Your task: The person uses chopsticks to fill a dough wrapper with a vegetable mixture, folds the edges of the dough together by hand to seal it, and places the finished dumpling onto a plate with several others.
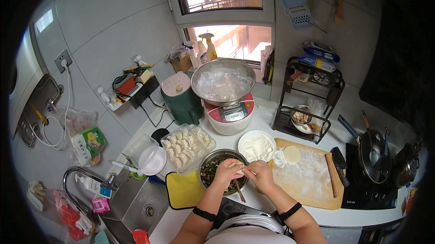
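A folded dumpling wrapper (239, 168) is pinched between my left hand (227, 173) and my right hand (259, 174). Both hands are above a metal bowl (208, 155) of dark green chopped filling, with chopsticks (240, 191) leaning in it. Left of the bowl, a clear plastic tray holds rows of dumplings (183, 145). Behind my hands stands a white bowl of flour (257, 146). To the right, a floured wooden board (306, 189) bears a round flat wrapper (291, 155) and a rolling pin (332, 176).
A cleaver (340, 166) lies at the board's right edge, beside a black hob (367, 194) with a pan. A yellow cloth (184, 189) and a sink (136, 199) are at left. Behind stand a rice cooker (229, 123) carrying a steel bowl, a green air fryer (180, 98) and a black rack (282, 116).
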Demonstrator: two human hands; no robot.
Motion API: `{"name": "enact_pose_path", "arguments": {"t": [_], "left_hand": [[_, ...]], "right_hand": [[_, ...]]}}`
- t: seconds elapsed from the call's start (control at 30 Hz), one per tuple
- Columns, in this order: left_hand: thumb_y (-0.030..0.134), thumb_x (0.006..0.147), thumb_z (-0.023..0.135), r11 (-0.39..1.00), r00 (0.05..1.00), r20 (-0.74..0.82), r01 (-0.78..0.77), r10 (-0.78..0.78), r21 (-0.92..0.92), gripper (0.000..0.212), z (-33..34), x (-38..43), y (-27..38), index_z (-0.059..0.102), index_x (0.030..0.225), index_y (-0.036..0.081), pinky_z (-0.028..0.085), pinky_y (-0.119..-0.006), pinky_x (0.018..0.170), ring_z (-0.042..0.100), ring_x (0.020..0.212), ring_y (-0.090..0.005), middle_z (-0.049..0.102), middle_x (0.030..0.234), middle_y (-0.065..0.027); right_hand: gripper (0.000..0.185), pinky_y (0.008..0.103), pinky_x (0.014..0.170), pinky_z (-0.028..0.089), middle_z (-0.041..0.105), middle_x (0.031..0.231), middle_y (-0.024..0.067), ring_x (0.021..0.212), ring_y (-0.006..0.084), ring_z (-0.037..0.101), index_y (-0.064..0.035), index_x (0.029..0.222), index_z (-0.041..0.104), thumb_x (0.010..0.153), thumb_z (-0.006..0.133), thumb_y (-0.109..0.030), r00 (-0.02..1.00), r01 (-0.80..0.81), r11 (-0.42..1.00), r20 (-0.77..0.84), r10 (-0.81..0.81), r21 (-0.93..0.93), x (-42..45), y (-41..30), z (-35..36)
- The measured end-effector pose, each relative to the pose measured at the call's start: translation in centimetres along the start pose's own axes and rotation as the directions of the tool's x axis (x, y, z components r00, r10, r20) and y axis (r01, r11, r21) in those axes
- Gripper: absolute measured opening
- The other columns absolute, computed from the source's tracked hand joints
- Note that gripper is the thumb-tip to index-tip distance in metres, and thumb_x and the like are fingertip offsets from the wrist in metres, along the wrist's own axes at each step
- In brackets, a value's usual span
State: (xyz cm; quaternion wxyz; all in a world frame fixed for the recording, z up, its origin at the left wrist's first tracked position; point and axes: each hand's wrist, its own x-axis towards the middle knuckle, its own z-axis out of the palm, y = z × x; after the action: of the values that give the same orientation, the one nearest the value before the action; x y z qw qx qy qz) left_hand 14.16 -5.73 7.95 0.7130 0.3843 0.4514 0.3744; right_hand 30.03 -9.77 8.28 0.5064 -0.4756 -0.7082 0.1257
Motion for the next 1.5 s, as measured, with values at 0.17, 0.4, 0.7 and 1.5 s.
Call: {"name": "enact_pose_path", "arguments": {"t": [0.17,0.4,0.7,1.5], "left_hand": [[0.008,0.082,0.061,0.999,0.999,0.021,-0.026,0.025,0.044,0.017,-0.1,0.1,-0.1,0.057,0.097,0.001,0.054,-0.029,0.071,0.06,0.085,-0.0158,0.06,0.094,-0.0074],[0.011,0.083,0.061,0.988,0.995,0.102,-0.032,0.017,0.149,0.021,-0.6,0.2,0.2,0.059,0.1,0.0,0.052,-0.028,0.072,0.059,0.089,-0.016,0.06,0.098,-0.008],[0.014,0.084,0.061,0.986,0.989,0.113,0.114,-0.1,-0.126,0.027,-1.0,0.2,1.0,0.059,0.106,-0.001,0.052,-0.03,0.075,0.059,0.089,-0.0159,0.06,0.102,-0.0078],[0.034,0.097,0.03,0.784,0.957,0.264,0.255,-0.121,-0.566,0.044,0.4,1.8,-0.6,0.043,0.121,0.0,0.041,-0.039,0.092,0.051,0.105,-0.0255,0.051,0.114,-0.0154]], "right_hand": [[0.012,0.0338,0.061,0.046,0.062,0.072,0.0093,0.065,0.0268,0.058,-0.0039,0.075,0.066,0.069,0.072,-0.012,0.996,-0.048,0.998,0.069,0.051,-0.043,0.5,0.0,-0.3],[0.013,0.0378,0.058,0.046,0.061,0.069,0.0133,0.062,0.0307,0.057,-0.0029,0.072,0.065,0.07,0.07,-0.014,0.966,-0.208,0.978,0.154,0.206,-0.003,0.7,0.0,-0.5],[0.011,0.036,0.057,0.045,0.059,0.063,0.0123,0.059,0.0288,0.057,-0.0027,0.069,0.065,0.072,0.067,-0.013,1.0,-0.007,0.998,0.024,0.008,-0.06,0.6,0.4,0.1],[0.013,0.0363,0.066,0.048,0.063,0.073,0.0111,0.07,0.029,0.06,-0.0035,0.075,0.065,0.07,0.07,-0.014,0.998,0.051,0.993,0.043,-0.046,-0.11,1.3,0.2,1.3]]}}
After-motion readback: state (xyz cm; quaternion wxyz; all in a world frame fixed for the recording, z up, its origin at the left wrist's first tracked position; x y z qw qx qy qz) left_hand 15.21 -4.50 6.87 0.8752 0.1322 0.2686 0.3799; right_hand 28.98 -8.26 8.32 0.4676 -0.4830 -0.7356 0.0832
